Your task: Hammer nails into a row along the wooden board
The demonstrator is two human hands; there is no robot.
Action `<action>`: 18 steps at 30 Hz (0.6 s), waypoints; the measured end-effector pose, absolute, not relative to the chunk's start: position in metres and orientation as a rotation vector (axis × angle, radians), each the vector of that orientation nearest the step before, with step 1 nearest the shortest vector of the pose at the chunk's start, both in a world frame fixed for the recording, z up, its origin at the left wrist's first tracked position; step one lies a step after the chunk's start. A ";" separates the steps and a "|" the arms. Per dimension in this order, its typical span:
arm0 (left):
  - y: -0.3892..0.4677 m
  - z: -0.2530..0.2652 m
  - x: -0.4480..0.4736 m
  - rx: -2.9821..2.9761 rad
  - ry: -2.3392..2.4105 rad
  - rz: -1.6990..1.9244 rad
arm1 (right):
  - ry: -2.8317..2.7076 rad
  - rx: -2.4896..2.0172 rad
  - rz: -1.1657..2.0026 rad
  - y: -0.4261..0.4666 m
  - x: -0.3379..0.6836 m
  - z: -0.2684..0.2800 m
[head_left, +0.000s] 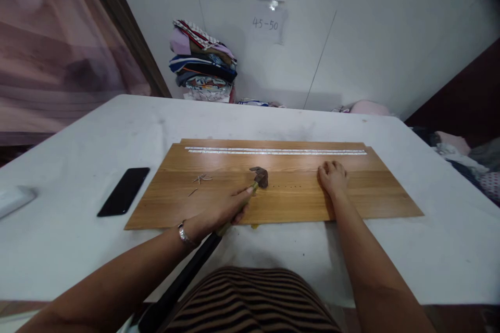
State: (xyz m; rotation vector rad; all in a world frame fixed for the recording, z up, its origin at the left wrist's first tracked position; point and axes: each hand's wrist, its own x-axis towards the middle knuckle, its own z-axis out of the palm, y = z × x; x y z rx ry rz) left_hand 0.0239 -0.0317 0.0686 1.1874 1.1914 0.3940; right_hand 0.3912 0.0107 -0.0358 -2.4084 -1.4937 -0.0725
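My left hand point(224, 209) is wrapped round the handle of a claw hammer point(261, 177), close to its head. The long black grip runs back toward my body. The hammer head is over a wooden board point(289, 207), just left of a short row of nails point(287, 186); I cannot tell whether it touches the wood. On the right part of the board rests my right hand point(334, 179), palm down, fingers slightly bent and a little apart, with nothing visible in it. A small pile of loose nails point(202, 179) lies left of the hammer, with a single nail point(192, 192) beside it.
Two white measuring strips point(273, 152) run along the board's far edge. A black phone point(124, 191) lies left of the board on the white table point(89, 135). Folded clothes point(205, 62) are stacked at the back, against the wall. A white object point(15, 199) sits far left.
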 end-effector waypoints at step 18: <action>-0.026 0.052 0.018 1.261 1.174 0.421 | -1.493 -2.425 -0.054 0.011 0.390 -0.033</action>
